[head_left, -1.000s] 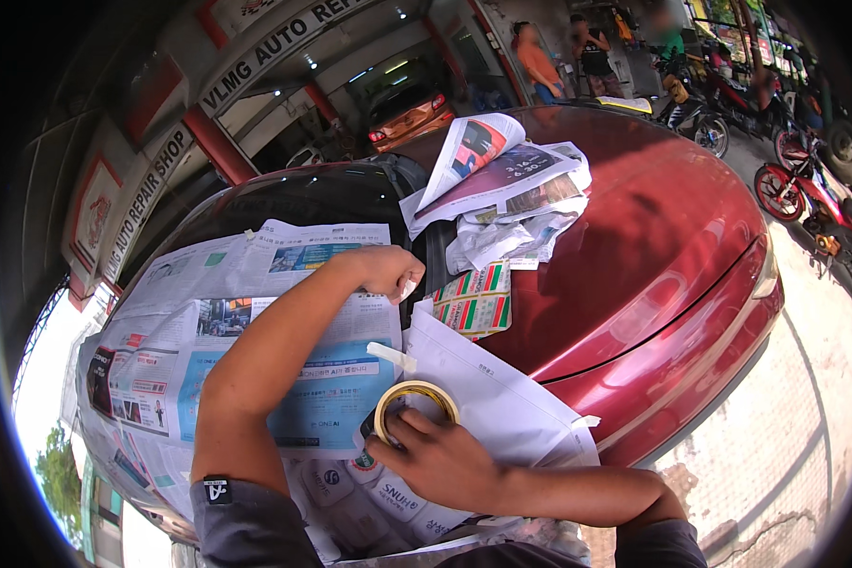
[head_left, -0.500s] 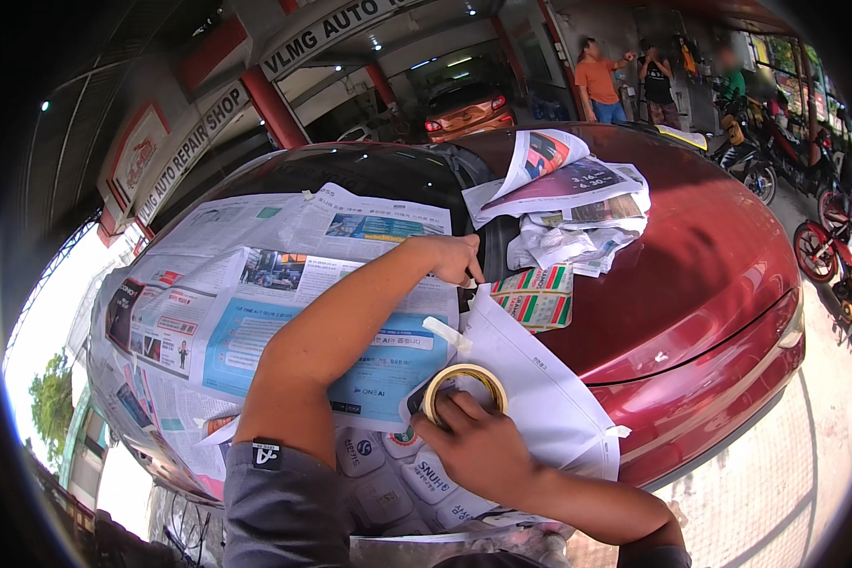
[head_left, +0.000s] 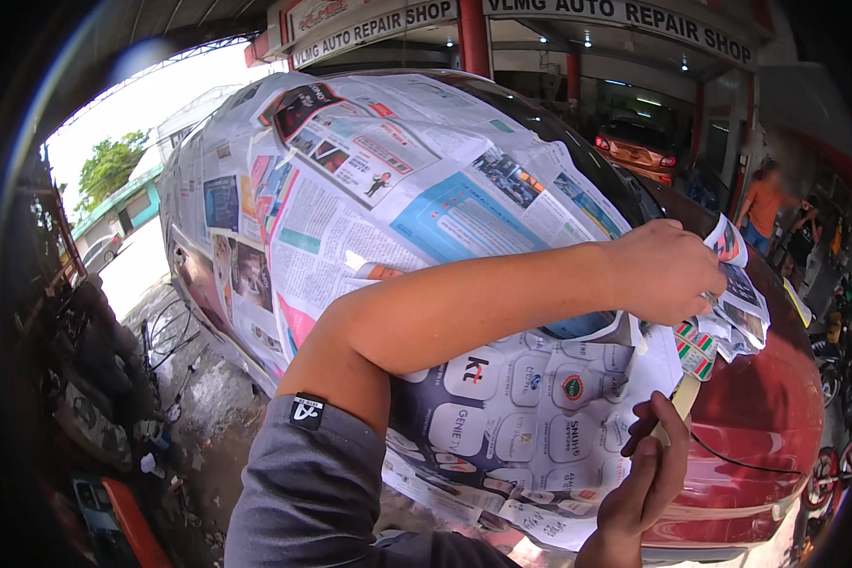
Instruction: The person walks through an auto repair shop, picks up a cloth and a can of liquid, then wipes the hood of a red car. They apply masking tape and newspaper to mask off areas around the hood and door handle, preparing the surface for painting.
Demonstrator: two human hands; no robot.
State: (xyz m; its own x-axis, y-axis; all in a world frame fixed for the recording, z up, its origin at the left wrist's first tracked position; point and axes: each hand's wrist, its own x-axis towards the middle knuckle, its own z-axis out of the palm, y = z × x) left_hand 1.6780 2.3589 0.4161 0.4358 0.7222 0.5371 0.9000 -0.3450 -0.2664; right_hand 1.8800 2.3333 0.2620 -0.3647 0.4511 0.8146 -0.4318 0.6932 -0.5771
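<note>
A dark red car [head_left: 753, 426] stands in front of me, much of it covered in overlapping newspaper sheets [head_left: 341, 204]. My left hand [head_left: 667, 270] reaches across to the edge of the paper, its fingers curled down and closed. What lies under its fingertips is hidden. Nearer to me, my right hand [head_left: 648, 464] grips a roll of masking tape [head_left: 679, 409], seen nearly edge-on beside the white paper edge. A sheet printed with rounded squares [head_left: 511, 417] lies below my left forearm. Next to my left hand is a red, green and cream printed piece [head_left: 696, 350].
A bundle of folded newspaper [head_left: 743, 308] rests on the car beyond my left hand. Another car [head_left: 637, 150] is parked inside the shop, and a person in orange [head_left: 760, 204] stands at right. Dark clutter [head_left: 95, 398] lines the ground at left.
My view has swung left, showing more of the papered side. My right hand has turned, so the tape roll now appears edge-on. My left hand remains near the paper's edge, its fingers now curled.
</note>
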